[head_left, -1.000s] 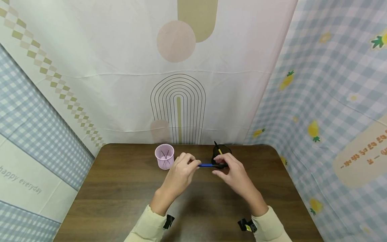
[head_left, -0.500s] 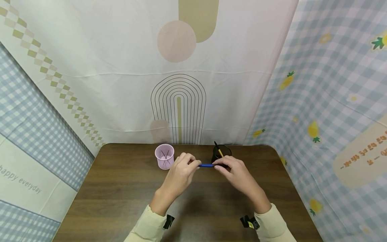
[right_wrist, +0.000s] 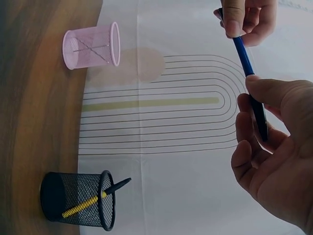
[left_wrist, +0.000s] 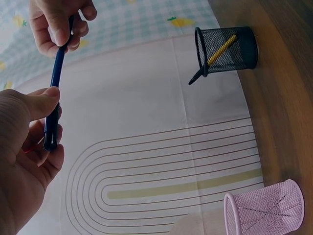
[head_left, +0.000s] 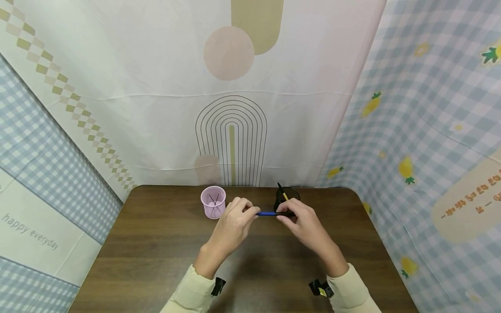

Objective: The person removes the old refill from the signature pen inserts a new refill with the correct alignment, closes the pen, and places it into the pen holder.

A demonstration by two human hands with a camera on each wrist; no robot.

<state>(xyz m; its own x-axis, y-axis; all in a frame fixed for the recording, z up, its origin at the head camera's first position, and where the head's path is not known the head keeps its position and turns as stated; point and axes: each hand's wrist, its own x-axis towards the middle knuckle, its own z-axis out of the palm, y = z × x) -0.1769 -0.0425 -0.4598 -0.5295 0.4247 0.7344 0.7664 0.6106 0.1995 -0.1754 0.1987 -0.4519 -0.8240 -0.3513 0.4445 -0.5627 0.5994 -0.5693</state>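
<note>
Both hands hold one blue pen (head_left: 267, 213) level above the dark wooden bench (head_left: 156, 256), between a pink mesh pen cup (head_left: 213, 202) on the left and a black mesh pen cup (head_left: 286, 196) on the right. The left hand (head_left: 234, 226) pinches one end between thumb and curled fingers; the left wrist view shows that grip tight on the darker end of the barrel. The right hand (head_left: 304, 224) closes thumb and fingertips round the other end, which looks like the cap or the tip section, though the pictures do not settle which.

The step in hand looks like the pen being pulled apart or pushed together along its length, with each hand gripping an end. Whether the cap is seated or partly off cannot be told.

The black cup already holds a yellow pencil (right_wrist: 84, 205) and a dark pen leaning over its rim; the pink cup seems to hold only a couple of thin sticks.

The next move probably calls for a straight pull or push along the pen's axis, the hands kept aligned so the barrel does not bend.
</note>
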